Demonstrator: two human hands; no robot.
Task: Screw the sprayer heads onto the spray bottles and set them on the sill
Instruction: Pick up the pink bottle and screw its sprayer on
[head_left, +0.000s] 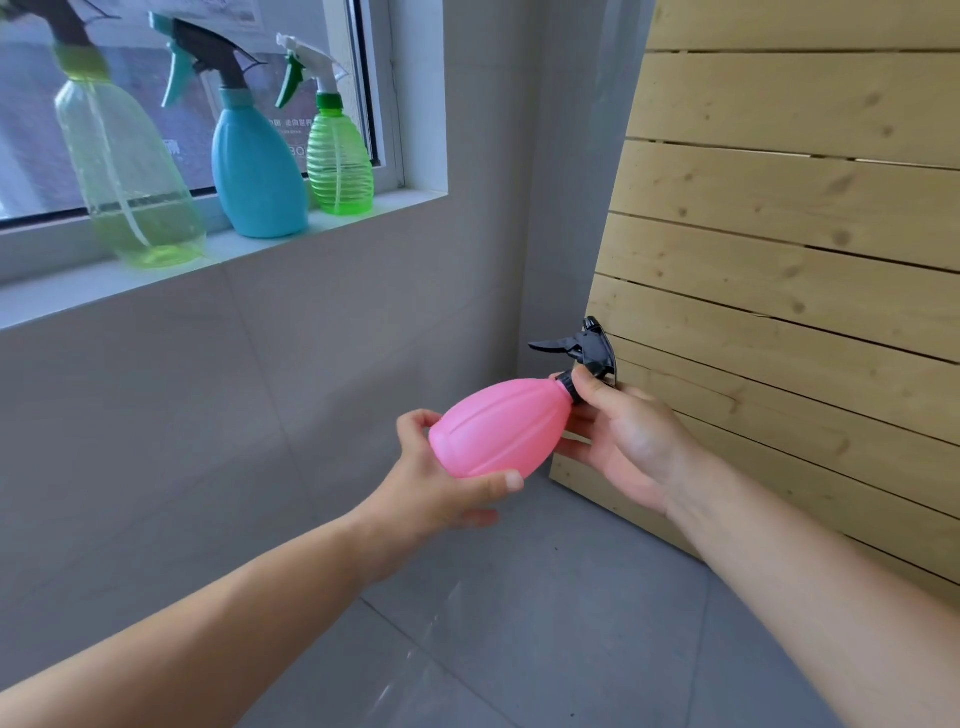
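Yellow-green bottle (130, 176) blurred, its sprayer head (62, 23) cut by top edge. Window lettering (291, 124) unreadable. Right hand (623, 441) hides pink bottle (498, 428) neck/collar joint; thread seating n/a.

The sill (363, 215) has free room only at its right end, beside the small green bottle (340, 156); the wooden slat panel (779, 260) closes the right side; the grey floor (545, 623) below is open

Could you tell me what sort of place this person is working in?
Probably an indoor corner of a home or workshop, by a window. A pale sill under the window carries three spray bottles, grey tiles cover the floor and wall, and a slatted wood panel leans on the right.
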